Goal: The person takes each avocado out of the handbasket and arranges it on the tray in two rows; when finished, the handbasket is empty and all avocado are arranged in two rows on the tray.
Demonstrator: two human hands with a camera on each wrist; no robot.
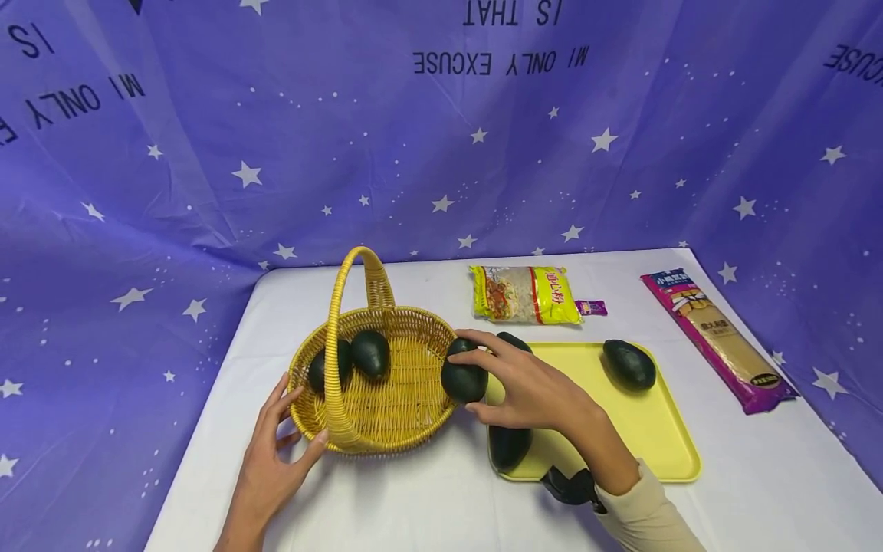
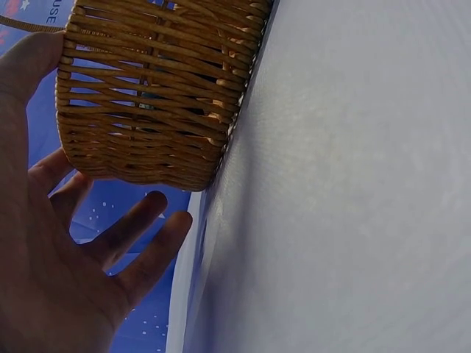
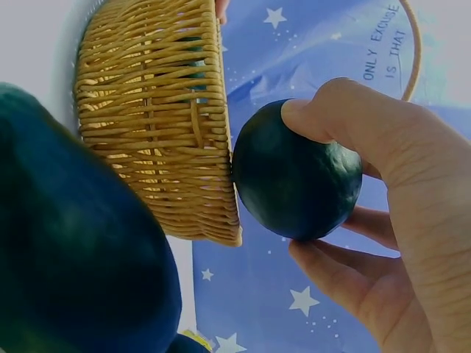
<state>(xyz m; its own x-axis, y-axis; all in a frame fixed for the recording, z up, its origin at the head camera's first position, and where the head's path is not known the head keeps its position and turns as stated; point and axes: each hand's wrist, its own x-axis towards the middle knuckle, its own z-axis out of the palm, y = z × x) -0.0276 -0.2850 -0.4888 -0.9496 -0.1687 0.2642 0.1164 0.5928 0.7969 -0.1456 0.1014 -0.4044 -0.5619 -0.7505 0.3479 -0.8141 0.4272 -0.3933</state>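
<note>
My right hand (image 1: 531,383) grips a dark green avocado (image 1: 464,379) between thumb and fingers at the right rim of a yellow wicker basket (image 1: 410,383). In the right wrist view that avocado overlaps the basket's rim. Two more avocados (image 1: 371,354) lie inside the basket, towards its left, one partly behind the tall handle (image 1: 336,337). My left hand (image 1: 267,471) touches the basket's near left rim with thumb and fingertips spread. The left wrist view shows its outer fingers (image 2: 158,250) straight and off the wicker.
On a yellow tray (image 1: 621,437) at right lie avocados, one (image 1: 629,366) at its far right and others along its left side, partly hidden by my right hand. Behind are a yellow food packet (image 1: 527,295) and small purple sachet (image 1: 592,307). A long purple-edged noodle packet (image 1: 717,337) lies far right.
</note>
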